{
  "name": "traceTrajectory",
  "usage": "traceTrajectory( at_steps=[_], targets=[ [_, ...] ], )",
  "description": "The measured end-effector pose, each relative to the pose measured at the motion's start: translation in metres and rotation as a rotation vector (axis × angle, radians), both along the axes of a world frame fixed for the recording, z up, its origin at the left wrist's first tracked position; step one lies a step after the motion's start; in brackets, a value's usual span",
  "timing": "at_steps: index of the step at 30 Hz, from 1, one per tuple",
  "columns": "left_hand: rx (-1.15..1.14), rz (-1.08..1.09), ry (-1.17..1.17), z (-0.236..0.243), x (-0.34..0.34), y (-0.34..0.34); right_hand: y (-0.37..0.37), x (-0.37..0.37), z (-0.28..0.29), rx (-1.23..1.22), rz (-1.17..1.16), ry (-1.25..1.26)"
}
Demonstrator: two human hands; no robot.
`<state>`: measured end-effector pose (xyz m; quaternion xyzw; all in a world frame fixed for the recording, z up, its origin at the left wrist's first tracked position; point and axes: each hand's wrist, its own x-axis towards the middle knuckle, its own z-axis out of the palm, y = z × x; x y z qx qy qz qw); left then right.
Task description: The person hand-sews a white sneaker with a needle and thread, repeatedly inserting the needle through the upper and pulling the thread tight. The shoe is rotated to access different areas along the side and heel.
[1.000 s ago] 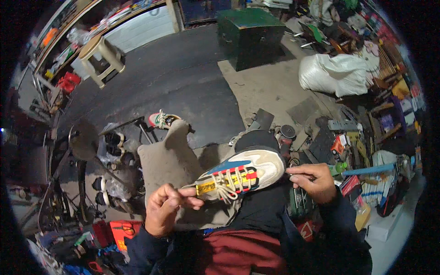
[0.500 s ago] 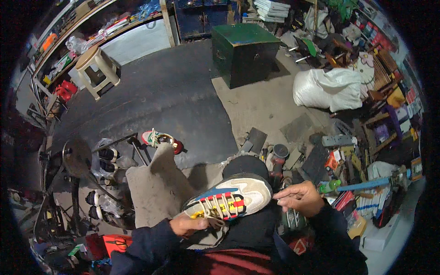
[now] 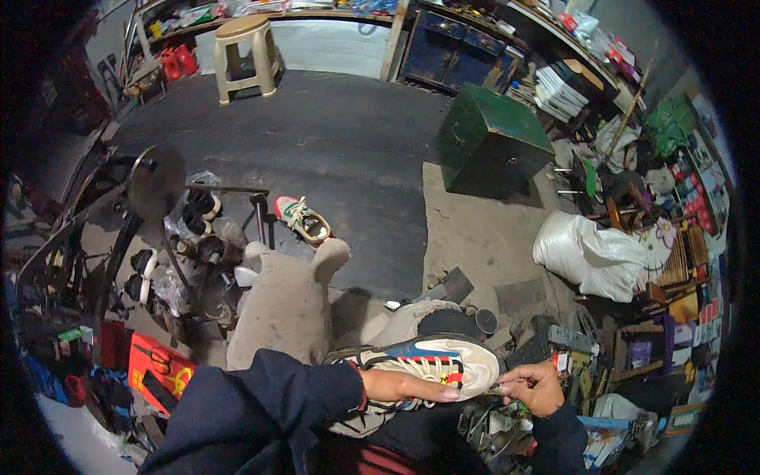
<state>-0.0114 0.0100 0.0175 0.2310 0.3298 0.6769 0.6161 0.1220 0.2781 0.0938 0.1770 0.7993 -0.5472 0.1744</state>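
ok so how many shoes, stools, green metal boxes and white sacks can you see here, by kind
shoes: 2 (the multicoloured sneaker under the left hand and by the right hand, and a sneaker on the floor)
stools: 1 (tan stool)
green metal boxes: 1 (green box)
white sacks: 1 (white sack)
total: 5

The sneaker is showing a cream toe and sole, a dark blue upper, and red and yellow stripes along its side. A second shoe on the floor is showing white with red and green trim. The sleeve is showing navy with a thin red cuff edge. The metal box is wearing dull green paint with worn blue patches. The stool is looking tan, the sack white, the carton red and yellow.
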Motion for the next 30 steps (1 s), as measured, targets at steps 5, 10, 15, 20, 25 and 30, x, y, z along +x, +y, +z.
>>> traceTrajectory(
  at_steps=[5, 10, 15, 20, 25, 30],
  targets=[
    [0.055, 0.025, 0.058, -0.011, -0.001, -0.005, -0.009, -0.009, 0.001, 0.102, 0.082, 0.056],
    [0.125, -0.036, 0.045, -0.014, -0.006, -0.013, -0.025, 0.003, -0.021, -0.102, -0.160, 0.096],
    [0.069, -0.004, 0.012, -0.010, -0.003, -0.025, -0.054, 0.023, -0.035, -0.022, -0.324, 0.298],
    [-0.085, 0.055, -0.178, 0.003, 0.003, -0.035, -0.052, 0.015, -0.008, 0.497, 0.092, 0.379],
    [-0.018, 0.249, -0.492, 0.014, 0.012, -0.041, -0.051, -0.002, 0.007, 0.445, 0.083, 0.314],
    [-0.073, 0.319, -0.533, 0.006, 0.006, -0.038, -0.043, -0.025, -0.013, 0.628, 0.141, 0.502]
  ],
)
